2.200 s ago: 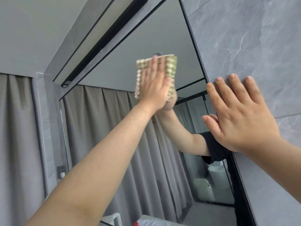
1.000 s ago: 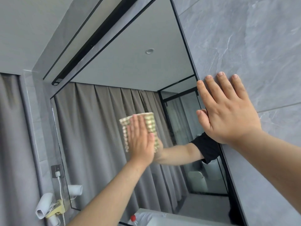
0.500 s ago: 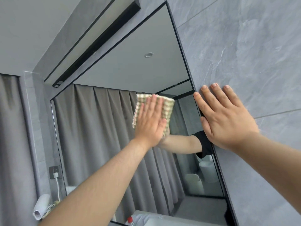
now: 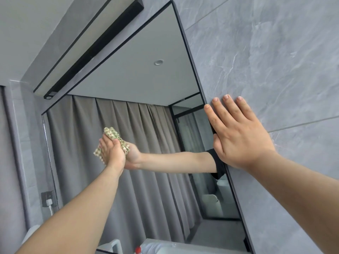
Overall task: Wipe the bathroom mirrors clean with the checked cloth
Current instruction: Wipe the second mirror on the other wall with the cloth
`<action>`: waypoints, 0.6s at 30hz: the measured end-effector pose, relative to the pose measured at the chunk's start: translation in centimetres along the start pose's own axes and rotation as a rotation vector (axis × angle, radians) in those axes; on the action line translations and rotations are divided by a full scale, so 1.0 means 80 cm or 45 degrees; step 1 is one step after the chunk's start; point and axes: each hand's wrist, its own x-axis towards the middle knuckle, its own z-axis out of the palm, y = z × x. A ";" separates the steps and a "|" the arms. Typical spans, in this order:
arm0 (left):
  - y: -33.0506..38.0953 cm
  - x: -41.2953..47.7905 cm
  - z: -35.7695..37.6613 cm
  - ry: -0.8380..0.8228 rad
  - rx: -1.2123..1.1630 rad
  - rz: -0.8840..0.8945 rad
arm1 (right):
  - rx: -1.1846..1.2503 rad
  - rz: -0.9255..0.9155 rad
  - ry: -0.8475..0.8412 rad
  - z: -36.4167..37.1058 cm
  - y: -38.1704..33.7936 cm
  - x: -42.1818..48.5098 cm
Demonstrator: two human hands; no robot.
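Left hand (image 4: 112, 153) grips the bunched checked cloth (image 4: 114, 138) against the mirror (image 4: 146, 88) mid-pane while the right hand (image 4: 236, 132), fingers straight, braces on the wall (image 4: 275, 52) — flatter cloth would wipe better.

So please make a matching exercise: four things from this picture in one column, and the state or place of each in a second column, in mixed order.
Things:
1. left hand
2. right hand
3. checked cloth
4. white plug

States or places:
A. flat on the grey wall tile, fingers straight
B. in the wall socket left of the mirror
C. grips the cloth at the mirror glass
D. bunched up in a hand

Pairs: 1-C, 2-A, 3-D, 4-B
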 end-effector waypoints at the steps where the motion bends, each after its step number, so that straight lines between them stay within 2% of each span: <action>1: 0.002 0.000 0.001 -0.002 0.014 -0.013 | -0.006 -0.001 -0.002 0.000 0.000 0.000; 4: 0.025 -0.012 0.006 -0.009 0.050 0.007 | -0.016 -0.013 -0.007 0.001 0.000 0.001; 6: 0.052 -0.030 0.012 -0.035 0.085 0.175 | -0.023 -0.011 -0.008 0.001 -0.001 0.000; 10: 0.102 -0.073 0.019 -0.128 0.155 0.635 | -0.038 -0.002 -0.010 0.000 -0.002 -0.001; 13: 0.126 -0.110 0.022 -0.177 0.260 1.075 | -0.040 -0.013 0.000 0.000 -0.002 -0.001; 18: 0.114 -0.179 0.030 -0.292 0.432 1.784 | -0.022 -0.008 -0.017 -0.001 -0.002 -0.002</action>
